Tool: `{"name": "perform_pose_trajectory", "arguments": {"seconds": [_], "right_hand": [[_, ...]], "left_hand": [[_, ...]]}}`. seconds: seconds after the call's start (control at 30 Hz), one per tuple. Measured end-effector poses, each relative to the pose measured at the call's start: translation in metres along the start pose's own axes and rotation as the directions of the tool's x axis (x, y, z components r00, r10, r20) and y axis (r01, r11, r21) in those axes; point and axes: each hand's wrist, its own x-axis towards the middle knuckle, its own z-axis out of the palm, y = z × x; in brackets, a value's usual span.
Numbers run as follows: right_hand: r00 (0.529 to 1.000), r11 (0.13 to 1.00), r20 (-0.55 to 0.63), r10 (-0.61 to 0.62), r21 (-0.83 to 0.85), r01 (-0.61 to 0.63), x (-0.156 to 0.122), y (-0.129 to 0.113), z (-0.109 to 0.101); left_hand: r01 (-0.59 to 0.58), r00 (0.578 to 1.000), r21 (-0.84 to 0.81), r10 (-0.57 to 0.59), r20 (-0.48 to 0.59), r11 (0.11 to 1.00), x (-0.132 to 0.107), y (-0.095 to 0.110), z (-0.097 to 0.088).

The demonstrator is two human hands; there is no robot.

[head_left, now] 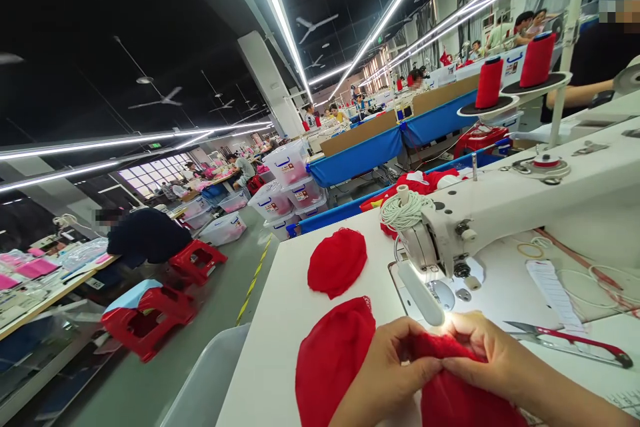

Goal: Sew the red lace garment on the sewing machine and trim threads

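Observation:
Between my two hands is a piece of red fabric (467,397), its upper edge pinched and its lower part hanging toward me. My left hand (395,363) grips that edge between thumb and fingers. Close beside it, thumb tip near thumb tip, my right hand (493,357) pinches the same edge. Both hands are just in front of the white sewing machine (480,203), whose lamp lights the fingertips. Two more red fabric pieces lie flat on the white table: a rounded one (337,263) farther off, and a larger one (333,360) partly behind my left hand.
Thread snips (575,340) with red handles lie right of my right hand. A coil of pale cord (406,210) hangs on the machine head. Red thread cones (489,83) stand on a holder behind. Red stools (147,320), stacked plastic bins (287,180) and seated workers are beyond the table.

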Motion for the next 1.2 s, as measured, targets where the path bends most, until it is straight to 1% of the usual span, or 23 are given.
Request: {"name": "perform_pose_trajectory", "arguments": {"seconds": [0.1, 0.13, 0.17, 0.2, 0.23, 0.3, 0.37, 0.43, 0.57, 0.7, 0.8, 0.93, 1.03, 1.13, 1.2], "right_hand": [[1.0, 1.0, -0.011, 0.007, -0.022, -0.007, -0.002, 0.002, 0.0], [1.0, 0.998, -0.029, 0.001, -0.068, -0.003, -0.003, 0.002, 0.0], [0.998, 0.989, -0.052, -0.024, -0.148, 0.016, -0.005, 0.002, 0.001], [0.995, 0.966, -0.073, -0.075, -0.253, 0.054, -0.008, 0.002, 0.001], [0.985, 0.924, -0.084, -0.15, -0.367, 0.11, -0.01, 0.002, 0.001], [0.944, 0.794, -0.051, -0.326, -0.556, 0.245, -0.014, 0.004, 0.001], [0.897, 0.689, 0.002, -0.442, -0.64, 0.341, -0.016, 0.007, 0.001], [0.866, 0.618, 0.032, -0.499, -0.688, 0.381, -0.017, 0.012, 0.001], [0.82, 0.509, 0.045, -0.57, -0.764, 0.396, -0.017, 0.016, 0.002], [0.797, 0.422, 0.06, -0.601, -0.823, 0.38, -0.016, 0.013, 0.002], [0.778, 0.371, 0.076, -0.624, -0.847, 0.38, -0.016, 0.01, 0.003], [0.768, 0.343, 0.099, -0.633, -0.854, 0.392, -0.017, 0.011, 0.004], [0.78, 0.363, 0.052, -0.623, -0.864, 0.348, -0.018, 0.012, 0.003], [0.807, 0.428, -0.032, -0.59, -0.859, 0.28, -0.019, 0.012, 0.001], [0.821, 0.465, -0.054, -0.569, -0.844, 0.267, -0.02, 0.012, -0.001]], "left_hand": [[0.009, 0.997, 0.098, -0.001, -0.077, 0.995, 0.004, -0.005, 0.002], [-0.001, 0.994, 0.153, 0.018, -0.111, 0.988, 0.005, -0.008, 0.003], [-0.018, 0.987, 0.218, 0.052, -0.149, 0.976, 0.007, -0.011, 0.004], [-0.048, 0.977, 0.284, 0.104, -0.187, 0.958, 0.008, -0.014, 0.005], [-0.087, 0.962, 0.334, 0.167, -0.217, 0.938, 0.01, -0.017, 0.006], [-0.158, 0.93, 0.383, 0.268, -0.254, 0.91, 0.013, -0.023, 0.007], [-0.198, 0.908, 0.399, 0.32, -0.269, 0.896, 0.016, -0.026, 0.007], [-0.193, 0.91, 0.399, 0.316, -0.27, 0.897, 0.018, -0.028, 0.008], [-0.19, 0.919, 0.358, 0.294, -0.261, 0.914, 0.02, -0.031, 0.009], [-0.182, 0.931, 0.254, 0.25, -0.267, 0.95, 0.021, -0.029, 0.01], [-0.153, 0.945, 0.155, 0.19, -0.266, 0.976, 0.023, -0.024, 0.011], [-0.123, 0.964, 0.007, 0.121, -0.238, 0.992, 0.026, -0.021, 0.012], [-0.078, 0.979, -0.046, 0.068, -0.193, 0.996, 0.024, -0.025, 0.012], [-0.05, 0.986, 0.022, 0.053, -0.161, 0.998, 0.02, -0.029, 0.014], [-0.084, 0.978, 0.13, 0.107, -0.181, 0.988, 0.018, -0.03, 0.015]]}}
